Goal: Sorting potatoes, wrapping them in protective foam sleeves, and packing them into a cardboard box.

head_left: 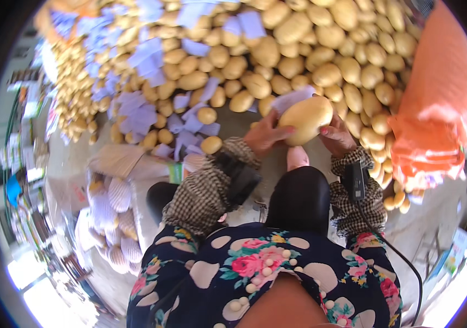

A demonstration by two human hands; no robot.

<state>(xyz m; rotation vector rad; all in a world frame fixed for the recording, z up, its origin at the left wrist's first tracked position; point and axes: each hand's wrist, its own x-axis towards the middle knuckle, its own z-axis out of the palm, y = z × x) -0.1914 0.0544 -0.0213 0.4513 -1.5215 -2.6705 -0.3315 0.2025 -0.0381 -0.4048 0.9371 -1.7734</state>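
Note:
A large, smooth yellow potato [306,119] is held up between both hands, before the pile. My left hand [264,133] grips its left end, with the thumb lying across the near side. At the right end, the fingers and thumb of my right hand [338,135] press against it. Behind the potato a sheet of lilac paper [293,99] sticks up on the left hand's side; whether the fingers pinch it is hidden. Loose potatoes [258,86] lie heaped just beyond the hands.
Lilac wrapping papers [135,110] lie scattered over the heap's left side. An orange mesh sack [432,106] stands at the right. To the left, an open box [133,192] holds several potatoes in ribbed pale sleeves [119,194]. A black cable [405,262] trails from the right wrist device.

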